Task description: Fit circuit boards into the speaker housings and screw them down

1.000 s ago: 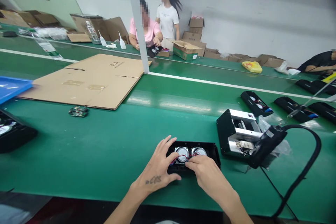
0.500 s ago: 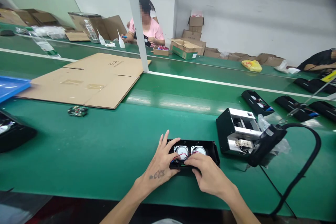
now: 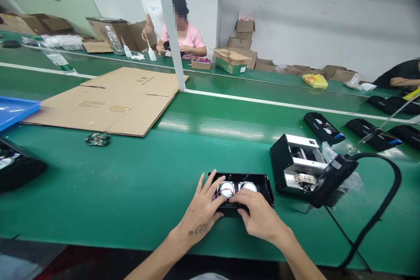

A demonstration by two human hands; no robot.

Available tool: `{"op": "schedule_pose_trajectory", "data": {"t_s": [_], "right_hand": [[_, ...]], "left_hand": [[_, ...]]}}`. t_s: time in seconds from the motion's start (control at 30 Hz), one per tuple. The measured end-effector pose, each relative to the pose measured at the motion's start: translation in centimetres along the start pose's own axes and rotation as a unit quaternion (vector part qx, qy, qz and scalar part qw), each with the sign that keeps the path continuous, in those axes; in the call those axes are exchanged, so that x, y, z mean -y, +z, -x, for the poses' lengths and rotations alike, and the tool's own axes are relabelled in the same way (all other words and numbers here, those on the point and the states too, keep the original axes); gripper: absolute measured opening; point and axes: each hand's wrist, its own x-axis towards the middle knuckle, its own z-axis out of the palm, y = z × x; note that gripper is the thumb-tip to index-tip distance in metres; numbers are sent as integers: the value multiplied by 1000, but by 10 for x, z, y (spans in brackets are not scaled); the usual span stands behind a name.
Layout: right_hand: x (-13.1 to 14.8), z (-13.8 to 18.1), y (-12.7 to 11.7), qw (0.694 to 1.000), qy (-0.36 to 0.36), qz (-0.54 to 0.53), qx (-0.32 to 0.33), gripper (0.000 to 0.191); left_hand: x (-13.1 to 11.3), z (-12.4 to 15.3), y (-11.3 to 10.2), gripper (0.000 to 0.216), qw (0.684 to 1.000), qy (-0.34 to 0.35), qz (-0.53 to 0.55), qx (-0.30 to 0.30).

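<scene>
Fingers of the left hand are spread over the left end of a black case, thumb apart from the index; those of the right hand bend in over the front wall, tips low between two speakers, thumb held slightly off. Whether the right fingertips pinch anything cannot be told. Lying open side up near the bench's front edge, the case is an oblong, dull-black shell; the speakers have round, pale backs, and thin red wire crosses the left one. Just beyond its right end sits a boxy machine, black-sided with bare silvery metal. Toward the bench's left edge, small green circuit boards lie beside a flat brown cardboard sheet, its dark printed characters too blurred to read. Past that, a clear plastic bottle bears a green-and-white label.
</scene>
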Motion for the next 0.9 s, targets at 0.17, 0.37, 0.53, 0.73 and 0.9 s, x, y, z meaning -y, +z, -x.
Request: {"op": "schedule_pose_trajectory", "data": {"t_s": [0.17, 0.37, 0.53, 0.73, 0.9], "right_hand": [[9, -5, -4, 999, 4, 21, 24, 50], [30, -10, 2, 976, 18, 198, 86, 53], [24, -41, -22, 987, 58, 116, 91, 50], [20, -77, -54, 987, 47, 85, 129, 27], [20, -71, -45, 987, 45, 110, 108, 20]], "left_hand": [[-2, -8, 4, 53, 999, 18, -48, 6], [5, -20, -1, 34, 998, 17, -35, 49], [18, -60, -28, 26, 989, -28, 8, 147], [27, -99, -50, 36, 973, -64, 55, 214], [30, -102, -48, 33, 969, -68, 66, 227]]}}
